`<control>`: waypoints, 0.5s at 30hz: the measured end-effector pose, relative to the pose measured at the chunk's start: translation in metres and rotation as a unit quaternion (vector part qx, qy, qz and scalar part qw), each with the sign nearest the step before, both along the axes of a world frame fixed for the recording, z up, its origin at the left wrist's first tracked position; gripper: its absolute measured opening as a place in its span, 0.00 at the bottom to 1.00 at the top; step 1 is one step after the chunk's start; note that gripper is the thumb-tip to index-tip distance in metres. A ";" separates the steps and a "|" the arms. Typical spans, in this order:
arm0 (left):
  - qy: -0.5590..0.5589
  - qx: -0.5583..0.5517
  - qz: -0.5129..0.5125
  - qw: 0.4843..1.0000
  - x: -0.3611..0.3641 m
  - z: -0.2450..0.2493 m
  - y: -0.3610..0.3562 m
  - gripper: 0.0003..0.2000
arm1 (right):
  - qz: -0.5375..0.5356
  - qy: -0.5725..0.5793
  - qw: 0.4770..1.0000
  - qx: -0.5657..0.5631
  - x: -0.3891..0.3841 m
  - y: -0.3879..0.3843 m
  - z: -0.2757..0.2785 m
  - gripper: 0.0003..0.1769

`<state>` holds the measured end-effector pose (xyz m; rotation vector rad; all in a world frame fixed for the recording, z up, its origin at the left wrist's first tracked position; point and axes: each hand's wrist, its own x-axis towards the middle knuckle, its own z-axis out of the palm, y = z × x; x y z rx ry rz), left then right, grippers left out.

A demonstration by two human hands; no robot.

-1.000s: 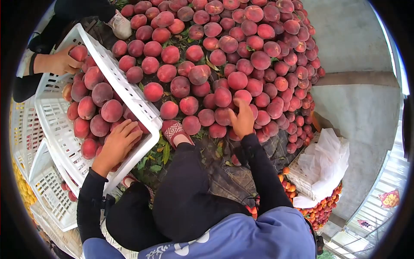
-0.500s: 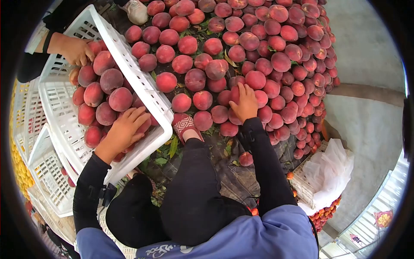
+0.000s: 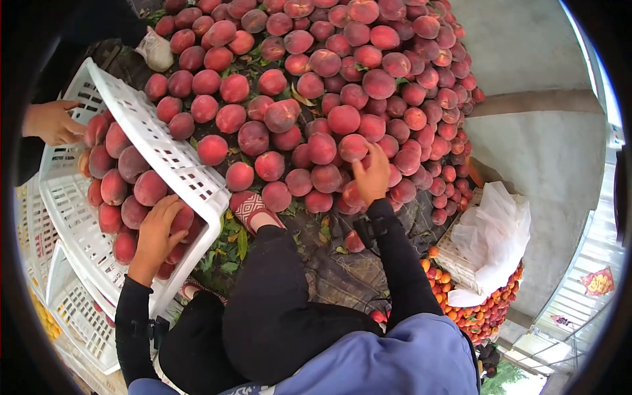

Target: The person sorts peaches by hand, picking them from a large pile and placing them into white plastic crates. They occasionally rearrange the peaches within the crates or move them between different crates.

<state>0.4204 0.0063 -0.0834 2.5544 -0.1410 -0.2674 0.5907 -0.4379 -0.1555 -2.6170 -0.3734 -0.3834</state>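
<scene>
Red peaches (image 3: 379,85) lie in a large heap on dark ground sheeting. My right hand (image 3: 372,175) is at the heap's near side, its fingers curled on a red peach (image 3: 353,148). On the left, a white slatted crate (image 3: 155,148) stands tilted with many peaches inside. My left hand (image 3: 157,237) rests in the crate's near end, fingers spread over the peaches (image 3: 150,188); whether it grips one cannot be made out.
A co-worker's hand (image 3: 56,123) touches the peaches at the crate's far left side. More white crates (image 3: 82,316) stand beneath and beside it. To the right, plastic film (image 3: 494,230) covers a crate beside smaller orange-red fruit (image 3: 484,313). My shoe (image 3: 250,209) is near the heap.
The view has shifted, so the heap and crate appear further left. My right hand has closed on a peach. My left hand remains over the crate's peaches, and the co-worker's hand has drawn toward the crate's edge.
</scene>
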 end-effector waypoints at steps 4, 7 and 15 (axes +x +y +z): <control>-0.018 0.009 0.000 1.000 -0.001 0.000 -0.003 0.31 | -0.137 0.040 0.988 0.056 0.029 -0.055 -0.011 0.27; -0.027 0.008 0.006 1.000 -0.003 -0.005 -0.003 0.30 | -0.196 0.011 0.980 0.045 0.057 -0.082 -0.015 0.29; -0.017 0.074 -0.037 0.996 -0.002 -0.003 0.003 0.30 | -0.242 0.081 0.952 -0.167 0.164 -0.134 -0.017 0.41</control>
